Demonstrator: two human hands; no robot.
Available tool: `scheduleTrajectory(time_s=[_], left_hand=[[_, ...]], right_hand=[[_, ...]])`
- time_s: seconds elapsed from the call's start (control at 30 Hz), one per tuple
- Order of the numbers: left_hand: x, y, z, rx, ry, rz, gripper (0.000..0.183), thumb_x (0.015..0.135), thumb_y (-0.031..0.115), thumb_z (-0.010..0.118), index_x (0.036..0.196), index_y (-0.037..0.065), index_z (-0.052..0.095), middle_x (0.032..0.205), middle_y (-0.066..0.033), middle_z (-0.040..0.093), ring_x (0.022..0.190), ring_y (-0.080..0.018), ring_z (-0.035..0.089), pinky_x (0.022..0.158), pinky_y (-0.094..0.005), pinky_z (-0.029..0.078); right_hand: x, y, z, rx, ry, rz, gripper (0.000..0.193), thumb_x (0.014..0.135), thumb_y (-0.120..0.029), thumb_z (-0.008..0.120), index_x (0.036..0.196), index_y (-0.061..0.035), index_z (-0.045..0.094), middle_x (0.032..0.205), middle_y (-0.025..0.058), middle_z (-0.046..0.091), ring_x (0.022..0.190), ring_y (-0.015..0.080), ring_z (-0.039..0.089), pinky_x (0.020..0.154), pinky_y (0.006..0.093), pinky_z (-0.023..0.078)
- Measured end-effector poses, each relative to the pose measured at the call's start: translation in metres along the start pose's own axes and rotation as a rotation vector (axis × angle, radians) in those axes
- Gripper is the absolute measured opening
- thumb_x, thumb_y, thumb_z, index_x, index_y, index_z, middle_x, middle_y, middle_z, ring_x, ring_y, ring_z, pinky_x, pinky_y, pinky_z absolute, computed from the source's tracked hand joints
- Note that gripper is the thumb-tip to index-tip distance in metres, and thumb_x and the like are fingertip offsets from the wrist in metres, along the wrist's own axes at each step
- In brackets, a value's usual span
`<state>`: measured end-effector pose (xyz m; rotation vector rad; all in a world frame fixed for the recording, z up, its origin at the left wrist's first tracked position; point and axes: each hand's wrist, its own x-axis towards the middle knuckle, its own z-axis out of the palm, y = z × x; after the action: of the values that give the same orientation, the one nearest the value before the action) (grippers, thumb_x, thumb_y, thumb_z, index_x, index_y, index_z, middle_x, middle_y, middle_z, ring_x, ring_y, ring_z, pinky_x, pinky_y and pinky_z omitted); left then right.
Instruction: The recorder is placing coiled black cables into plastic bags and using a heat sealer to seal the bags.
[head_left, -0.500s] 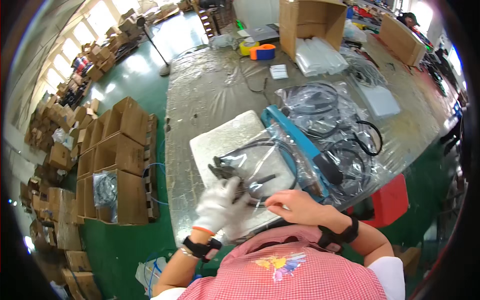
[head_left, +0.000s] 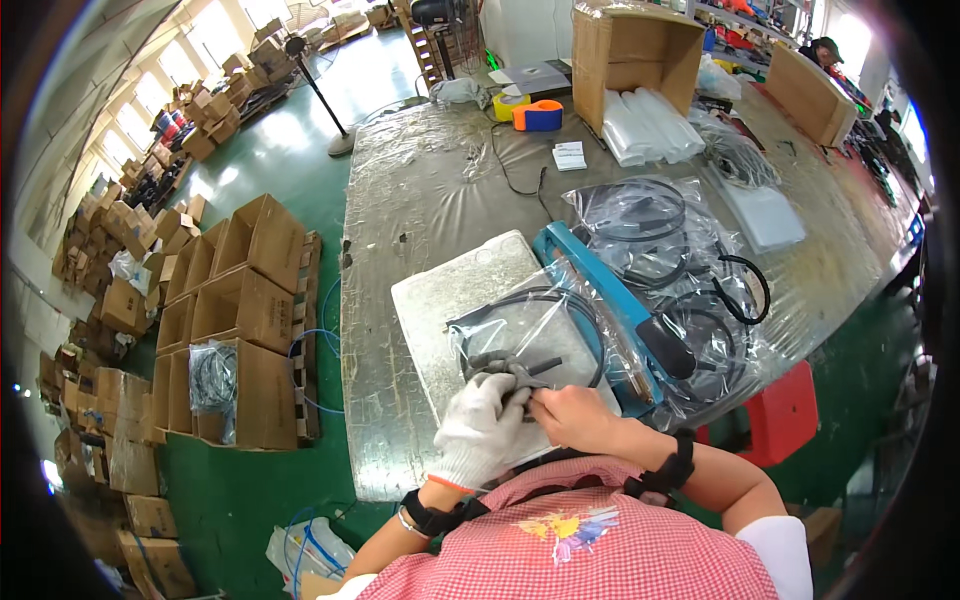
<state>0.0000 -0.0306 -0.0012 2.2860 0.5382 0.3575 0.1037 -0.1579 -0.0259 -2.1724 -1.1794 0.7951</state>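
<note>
A clear plastic bag (head_left: pixel 510 325) with a coiled black cable (head_left: pixel 597 335) in it lies on a white foam board (head_left: pixel 445 275). My left hand (head_left: pixel 480 420), in a white glove with grey fingertips, is closed at the bag's near end. Bare and also closed, my right hand (head_left: pixel 580 416) pinches the same end just beside it. The fingertips of both hands nearly meet, and the bag's edge between them is mostly hidden. Right of the bag, a long blue bag sealer (head_left: pixel 590 275) with a black end lies slantwise, partly under the bag's plastic.
More bagged cables (head_left: pixel 640 225) lie right of the sealer. A cardboard box (head_left: pixel 640 55) with clear bags (head_left: pixel 650 127) stands at the back, near an orange and blue tape dispenser (head_left: pixel 540 114). A red stool (head_left: pixel 782 415) is by the right edge; open cartons (head_left: pixel 245 320) stand left on the floor.
My left hand has moved right and closed beside my right hand. The right fingers have curled into a pinch. The view has shifted slightly.
</note>
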Motion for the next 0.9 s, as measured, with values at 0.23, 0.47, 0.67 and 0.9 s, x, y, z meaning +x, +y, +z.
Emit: scheduleTrajectory(time_s=[0.23, 0.47, 0.67, 0.9], left_hand=[[0.004, -0.002, 0.012, 0.143, 0.011, 0.024, 0.019, 0.077, 0.013, 0.062, 0.091, 0.002, 0.058, 0.086, -0.0181, 0.062, 0.081, -0.0332, 0.061, 0.072, -0.0413, 0.049], [-0.015, 0.007, 0.028, 0.282, -0.296, 0.188, 0.025, 0.088, 0.025, 0.047, 0.074, 0.007, 0.058, 0.065, -0.0173, 0.061, 0.055, -0.035, 0.06, 0.052, -0.044, 0.049], [-0.016, 0.029, 0.011, 0.361, -0.229, 0.527, 0.011, 0.081, 0.017, 0.055, 0.074, 0.01, 0.06, 0.061, -0.0098, 0.06, 0.051, -0.0266, 0.061, 0.048, -0.0376, 0.05], [-0.013, 0.031, 0.005, 0.461, -0.295, 0.767, 0.017, 0.084, 0.022, 0.054, 0.079, 0.008, 0.062, 0.064, -0.01, 0.061, 0.05, -0.0247, 0.061, 0.047, -0.0342, 0.049]], right_hand=[[0.005, 0.005, -0.006, 0.189, 0.185, 0.091, 0.041, 0.088, -0.034, 0.05, 0.078, 0.0027, 0.064, 0.069, 0.024, 0.061, 0.067, 0.0392, 0.061, 0.062, 0.0466, 0.047], [0.0, -0.014, -0.045, 1.341, 0.162, 0.369, 0.017, 0.09, -0.008, 0.046, 0.095, -0.0029, 0.06, 0.06, 0.0002, 0.044, 0.049, 0.0113, 0.039, 0.047, 0.0267, 0.035], [-0.003, -0.002, -0.027, 1.155, 0.263, 0.051, 0.031, 0.086, -0.001, 0.049, 0.117, 0.001, 0.054, 0.105, 0.0088, 0.062, 0.094, 0.0194, 0.061, 0.082, 0.03, 0.049], [0.011, -0.002, -0.014, 1.366, 0.28, 0.101, 0.05, 0.092, -0.042, 0.055, 0.115, 0.003, 0.056, 0.094, 0.0118, 0.065, 0.083, 0.0232, 0.063, 0.079, 0.0343, 0.051]])
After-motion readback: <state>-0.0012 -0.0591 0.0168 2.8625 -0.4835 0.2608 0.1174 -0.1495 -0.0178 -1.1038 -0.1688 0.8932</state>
